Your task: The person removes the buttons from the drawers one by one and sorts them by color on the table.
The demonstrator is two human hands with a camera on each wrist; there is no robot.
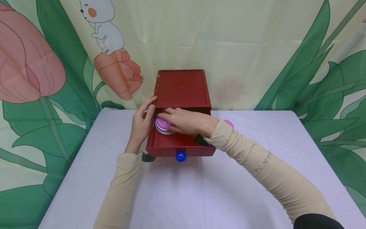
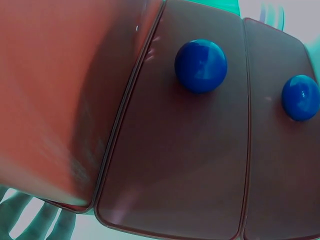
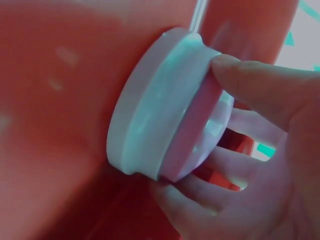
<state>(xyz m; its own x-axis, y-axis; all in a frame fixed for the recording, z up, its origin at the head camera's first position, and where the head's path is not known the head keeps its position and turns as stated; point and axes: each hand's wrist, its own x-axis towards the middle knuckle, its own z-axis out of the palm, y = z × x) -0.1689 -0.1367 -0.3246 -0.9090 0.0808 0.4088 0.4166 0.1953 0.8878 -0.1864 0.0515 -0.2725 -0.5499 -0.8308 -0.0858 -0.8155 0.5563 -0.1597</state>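
A red drawer chest (image 1: 181, 87) stands on the table with its top drawer (image 1: 166, 148) pulled out. In the drawer's left part sits a round white jar with a pink lid (image 1: 163, 123). My right hand (image 1: 186, 121) reaches over the drawer and holds the jar. In the right wrist view its thumb and fingers curl round the edge of the white jar (image 3: 150, 112). My left hand (image 1: 143, 119) rests along the left side of the chest, fingers extended. The left wrist view shows some of its fingers (image 2: 37, 225) beside the chest.
A blue knob (image 1: 180, 156) sticks out from the open drawer's front. Below it, two more drawer fronts with a blue knob (image 2: 201, 66) each are closed. Partly hidden behind the right forearm is a pink object (image 1: 229, 123). A printed cloth (image 1: 234, 54) hangs behind the white-covered table (image 1: 177, 197).
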